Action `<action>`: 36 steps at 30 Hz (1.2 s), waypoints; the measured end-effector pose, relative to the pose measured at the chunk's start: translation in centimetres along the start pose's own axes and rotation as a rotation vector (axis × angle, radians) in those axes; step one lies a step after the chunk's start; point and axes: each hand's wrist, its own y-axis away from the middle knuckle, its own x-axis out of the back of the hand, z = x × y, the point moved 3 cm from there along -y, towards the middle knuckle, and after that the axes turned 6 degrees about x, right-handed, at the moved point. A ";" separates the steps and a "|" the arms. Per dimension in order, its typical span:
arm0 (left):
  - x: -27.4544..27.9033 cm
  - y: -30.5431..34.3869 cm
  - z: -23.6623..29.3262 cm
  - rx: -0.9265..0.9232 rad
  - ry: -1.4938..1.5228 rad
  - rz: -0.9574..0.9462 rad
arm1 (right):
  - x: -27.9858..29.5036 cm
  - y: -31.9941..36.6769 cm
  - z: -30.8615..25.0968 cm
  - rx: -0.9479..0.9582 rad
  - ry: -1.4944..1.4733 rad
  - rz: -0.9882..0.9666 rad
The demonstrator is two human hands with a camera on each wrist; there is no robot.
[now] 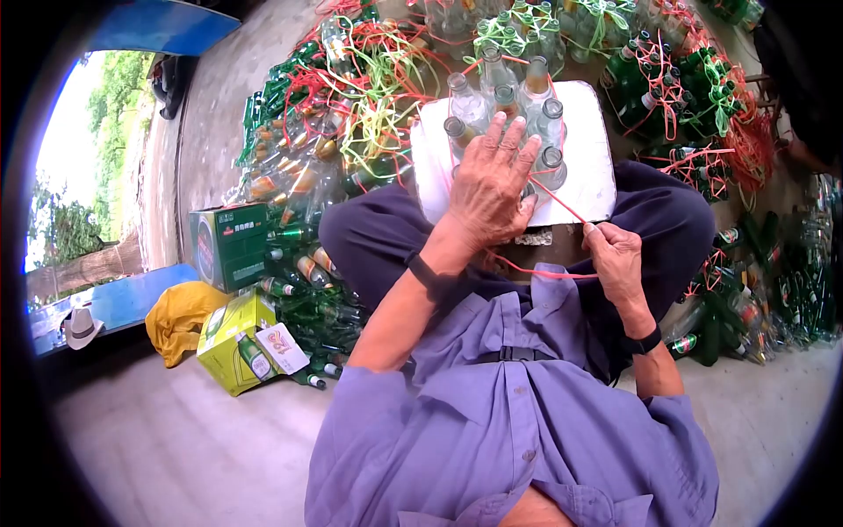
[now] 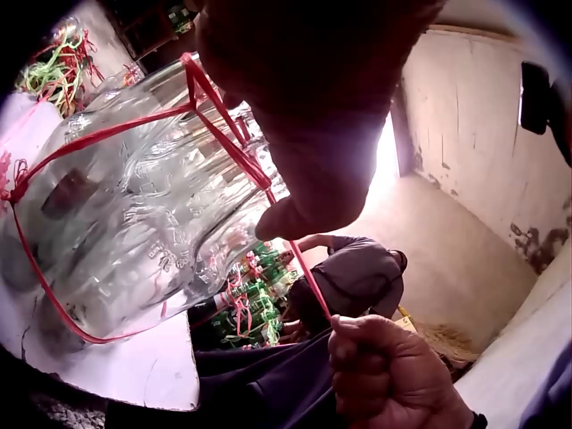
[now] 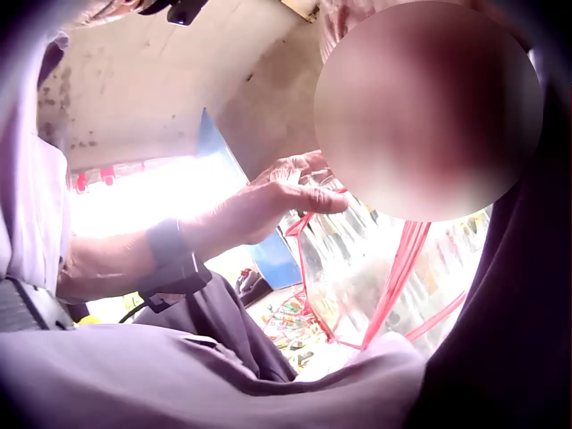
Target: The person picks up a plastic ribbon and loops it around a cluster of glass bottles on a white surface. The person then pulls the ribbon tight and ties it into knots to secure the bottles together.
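A cluster of clear glass bottles (image 1: 470,104) stands upright on a white board (image 1: 583,180) between the person's legs. Red plastic twine (image 2: 107,136) runs round the bottles and crosses them near the necks in the left wrist view. My left hand (image 1: 493,189) lies over the near bottle tops, its fingers extended forward. To its right, my right hand (image 1: 616,262) pinches a strand of the twine, stretched taut from the bottles. The loose end trails left across the lap. In the right wrist view, several red strands (image 3: 404,273) pass in front of the bottles.
Tied bundles of green bottles (image 1: 645,88) stand at the back right. Tangled green and red twine (image 1: 378,92) covers bottles at the back left. A green carton (image 1: 230,246), a yellow-green box (image 1: 235,342) and a yellow bag (image 1: 183,318) sit left. Another person (image 2: 353,277) bends over behind.
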 end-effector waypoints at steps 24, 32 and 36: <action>-0.9 0.0 0.1 0.064 -0.036 -0.029 | -1.1 -13.4 -5.9 0.617 0.701 -0.057; 1.9 -2.3 0.6 0.032 0.036 -0.131 | -1.2 -16.5 -1.7 0.162 0.315 -0.356; 0.4 -4.3 -0.1 0.025 0.162 -0.197 | -1.5 -16.7 -2.3 -0.118 0.238 -0.464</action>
